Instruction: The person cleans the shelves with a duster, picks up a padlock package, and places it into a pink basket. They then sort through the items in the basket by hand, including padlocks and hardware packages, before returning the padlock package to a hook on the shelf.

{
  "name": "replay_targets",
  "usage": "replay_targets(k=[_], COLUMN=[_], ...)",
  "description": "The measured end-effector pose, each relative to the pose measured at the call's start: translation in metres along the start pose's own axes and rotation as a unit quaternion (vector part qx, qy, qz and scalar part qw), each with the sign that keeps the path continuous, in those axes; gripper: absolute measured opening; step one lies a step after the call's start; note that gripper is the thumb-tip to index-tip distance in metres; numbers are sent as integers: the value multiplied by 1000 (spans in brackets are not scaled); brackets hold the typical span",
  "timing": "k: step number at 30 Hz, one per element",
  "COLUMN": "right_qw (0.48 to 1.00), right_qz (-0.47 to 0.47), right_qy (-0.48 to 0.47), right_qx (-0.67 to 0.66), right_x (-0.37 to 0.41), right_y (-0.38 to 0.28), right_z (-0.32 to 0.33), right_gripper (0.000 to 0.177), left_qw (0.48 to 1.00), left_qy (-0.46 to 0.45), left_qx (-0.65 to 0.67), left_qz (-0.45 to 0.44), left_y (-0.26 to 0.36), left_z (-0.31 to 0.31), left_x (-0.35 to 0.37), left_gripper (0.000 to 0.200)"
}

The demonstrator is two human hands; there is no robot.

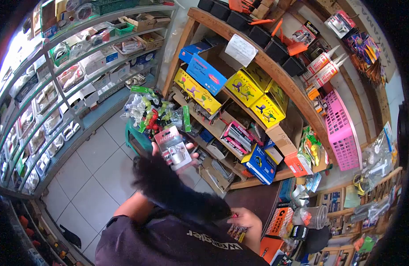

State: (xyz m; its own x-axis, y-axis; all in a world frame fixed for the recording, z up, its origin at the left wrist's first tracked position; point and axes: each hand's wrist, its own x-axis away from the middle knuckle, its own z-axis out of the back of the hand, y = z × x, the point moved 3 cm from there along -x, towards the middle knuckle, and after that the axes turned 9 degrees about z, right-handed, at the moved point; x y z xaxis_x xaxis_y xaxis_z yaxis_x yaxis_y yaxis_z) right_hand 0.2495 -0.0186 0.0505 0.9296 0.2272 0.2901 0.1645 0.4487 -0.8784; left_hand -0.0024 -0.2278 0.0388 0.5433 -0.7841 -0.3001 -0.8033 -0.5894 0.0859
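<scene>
My left hand [194,156] is closed around a carded blister pack, its fingers showing at both edges. Inside the pack [172,141] sits what looks like a silver padlock, under a red and grey card. A long, black, fluffy duster [169,188] stretches across my body, its tip just below the pack and partly covering my left wrist. At its other end my right hand [248,219] grips the duster, where a bit of red shows between the fingers. A yellow printed packet [237,233] lies by my right hand.
A green stool [134,137] bears bagged goods beyond my left hand. Wooden shelves [257,57] hold yellow boxes [198,91], a blue box [206,73] and a pink basket [344,128]. Metal racks [65,95] line the left. Orange boxes [280,221] stand close to my right hand.
</scene>
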Motion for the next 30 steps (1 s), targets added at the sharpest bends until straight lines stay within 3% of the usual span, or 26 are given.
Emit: replay_targets(k=[1,3,4,5,7,8,9,10,11,12,13,15,16,17,19,20,21,23,25,26,27,29,30], right_qw=[1000,958,958,950,938,979,998,986,985,966,937,939,973,993,995,973,934,941,987,990,991,934,930], right_qz=[0,-146,-146,-191,-233,-151,-65,-122,-123,-162,-201,-215,-157,-97,-63,-139,-212,-233,-152,-117,-81,-174,-187], right_qy=[2,126,127,91,55,33,11,75,74,89,102,57,41,24,62,91,117,98,22,40,56,111,97], right_qx=[0,-211,-211,-230,-251,-131,-9,-90,-93,-181,-265,-261,-166,-68,-53,-161,-263,-224,-57,-72,-86,-292,-300], right_x=[0,-3,-3,-2,3,5,5,8,8,7,7,13,19,18,20,14,10,9,10,11,5,5,4], right_y=[-3,-16,-18,-17,-12,-12,-15,-10,-11,-10,-9,-1,14,17,23,7,-4,-5,-2,16,18,10,7], right_z=[-3,-11,-13,-16,-17,-10,-7,-10,-11,-12,-12,-10,-7,-6,-5,-4,-5,-5,-3,-2,-1,2,2], right_gripper=[18,27,27,27,26,27,28,29,29,29,30,27,26,25,26,27,27,27,26,27,27,29,27], left_qw=[1000,991,978,989,991,999,999,999,997,947,970,991,998,999,984,989,947,976,983,989,988,930,943], left_qy=[12,125,209,-10,130,44,34,51,70,320,242,129,11,31,145,150,320,214,72,90,90,365,329], left_qx=[1,-22,20,145,-16,-10,-5,-9,-12,-27,18,-20,37,5,-104,-4,-21,24,-169,-121,-122,-21,-45], left_qz=[1,-36,-5,19,8,11,11,16,22,23,3,-5,44,24,29,-18,38,21,10,2,-1,40,28], left_y=[-2,-5,-4,-2,-11,-7,-8,-10,-11,-11,-12,-18,-16,-15,-21,-20,-17,-21,-25,-21,-18,-18,-19], left_z=[0,-23,-20,-26,-16,-21,-24,-26,-30,-15,-18,-14,-15,-18,-11,-26,-23,-24,9,-13,-25,-21,-26], left_x=[1,1,5,3,5,3,3,3,3,10,6,-3,0,2,1,0,8,3,-1,1,0,8,6], left_gripper=[74,75,74,74,76,76,77,77,77,77,76,78,76,74,74,74,74,74,77,64,64,56,57])
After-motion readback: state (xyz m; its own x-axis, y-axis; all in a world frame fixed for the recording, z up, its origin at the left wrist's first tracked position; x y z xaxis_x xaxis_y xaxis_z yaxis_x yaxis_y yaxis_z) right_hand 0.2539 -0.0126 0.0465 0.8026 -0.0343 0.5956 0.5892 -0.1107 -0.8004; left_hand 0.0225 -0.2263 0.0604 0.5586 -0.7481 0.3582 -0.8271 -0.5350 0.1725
